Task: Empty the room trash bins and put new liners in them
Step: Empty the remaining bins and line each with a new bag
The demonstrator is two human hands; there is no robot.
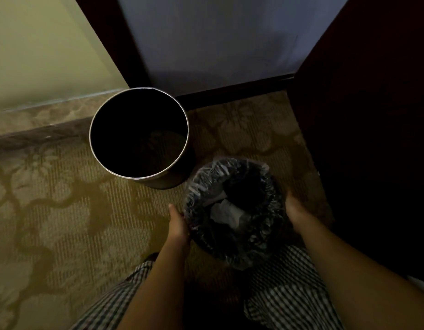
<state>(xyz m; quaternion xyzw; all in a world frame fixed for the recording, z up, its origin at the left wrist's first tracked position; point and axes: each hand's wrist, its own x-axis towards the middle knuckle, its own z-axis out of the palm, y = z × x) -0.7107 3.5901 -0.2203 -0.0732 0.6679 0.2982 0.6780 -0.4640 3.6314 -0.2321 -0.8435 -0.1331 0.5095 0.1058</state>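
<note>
A dark round bin (251, 248) lined with a clear crinkled liner (206, 179) stands on the carpet between my knees. White crumpled paper (226, 211) lies inside it. My left hand (178, 225) grips the bin's left side at the rim. My right hand (295, 208) holds the right side, its fingers hidden behind the bin. A second bin (139, 133), black with a silver rim and no liner, stands just beyond and to the left, dark inside.
Patterned beige carpet (63, 210) covers the floor. A pale wall with a baseboard (39, 129) runs at left. A dark door frame (111, 39) and pale panel stand behind; dark furniture (361, 139) rises at right. My checked trouser legs (285, 294) are below.
</note>
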